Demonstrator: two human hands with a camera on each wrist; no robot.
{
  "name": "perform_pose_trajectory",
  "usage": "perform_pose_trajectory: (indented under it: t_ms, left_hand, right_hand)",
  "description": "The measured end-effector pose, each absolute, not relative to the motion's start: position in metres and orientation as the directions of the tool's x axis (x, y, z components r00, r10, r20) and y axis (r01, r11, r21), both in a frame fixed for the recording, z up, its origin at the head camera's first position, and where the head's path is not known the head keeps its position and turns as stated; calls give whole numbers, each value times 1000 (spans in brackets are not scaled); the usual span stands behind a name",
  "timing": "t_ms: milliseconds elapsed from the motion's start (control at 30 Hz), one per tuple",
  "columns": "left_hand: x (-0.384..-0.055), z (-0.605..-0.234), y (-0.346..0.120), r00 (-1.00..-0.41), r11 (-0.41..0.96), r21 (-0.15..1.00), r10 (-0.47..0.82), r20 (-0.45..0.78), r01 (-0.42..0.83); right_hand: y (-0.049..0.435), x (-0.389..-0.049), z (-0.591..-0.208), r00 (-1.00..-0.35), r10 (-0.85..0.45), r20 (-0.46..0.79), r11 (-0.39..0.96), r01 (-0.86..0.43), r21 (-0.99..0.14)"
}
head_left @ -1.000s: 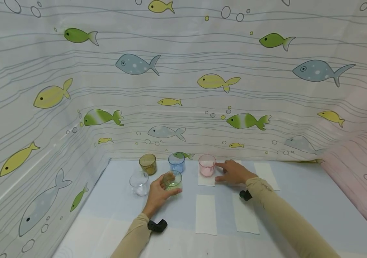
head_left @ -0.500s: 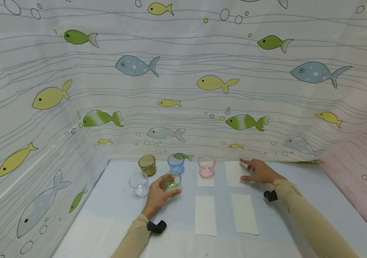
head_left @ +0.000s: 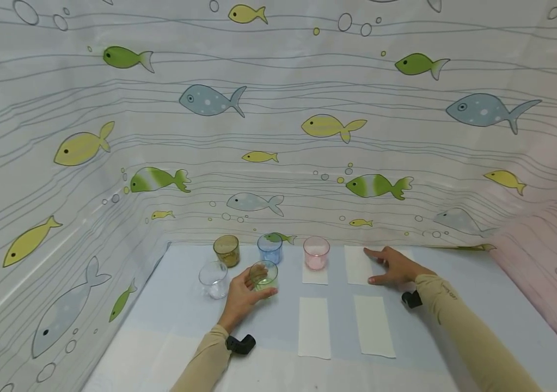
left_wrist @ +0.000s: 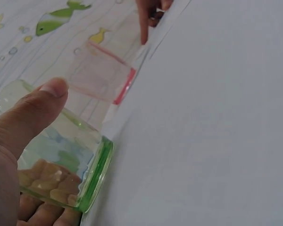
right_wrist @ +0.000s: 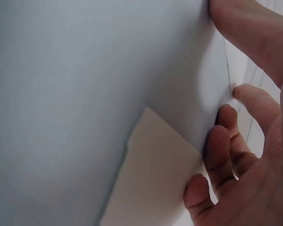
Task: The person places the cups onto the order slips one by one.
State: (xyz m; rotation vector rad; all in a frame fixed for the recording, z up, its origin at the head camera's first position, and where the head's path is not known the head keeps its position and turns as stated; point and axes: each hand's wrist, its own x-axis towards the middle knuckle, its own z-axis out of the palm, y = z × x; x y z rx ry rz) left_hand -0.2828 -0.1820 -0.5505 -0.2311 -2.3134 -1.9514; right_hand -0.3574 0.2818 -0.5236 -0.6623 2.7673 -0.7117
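My left hand [head_left: 240,298] grips a green-tinted glass [head_left: 264,283], thumb on the near side and fingers behind it. In the left wrist view the green glass [left_wrist: 92,174] has its thick green base at the tabletop. A clear glass [head_left: 213,282] stands just left of that hand. My right hand [head_left: 395,268] rests at the back of the table beside a white paper strip [head_left: 358,267], index finger and thumb extended. Its other fingers bend loosely over another white strip [right_wrist: 155,174] in the right wrist view. A pink glass [head_left: 316,256] stands upright on a strip to its left.
Along the back stand an amber glass [head_left: 226,251] and a blue glass [head_left: 270,251]. Two more white strips, a left one [head_left: 314,328] and a right one [head_left: 374,326], lie nearer the front. A fish-print curtain [head_left: 278,136] walls the pale table in.
My right hand has moved right, from beside the pink glass to the right edge of a back strip, uncovering that strip. My left hand still holds the green glass in the same spot.
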Motion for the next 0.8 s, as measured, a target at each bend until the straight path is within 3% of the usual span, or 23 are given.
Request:
perform_pose_trajectory:
  t_ms: [800]
  left_hand:
    - [-280, -547, -178, -978, 172, 963, 67, 199, 207]
  right_hand:
    - [279, -362, -524, -913, -389, -120, 805, -274, -526]
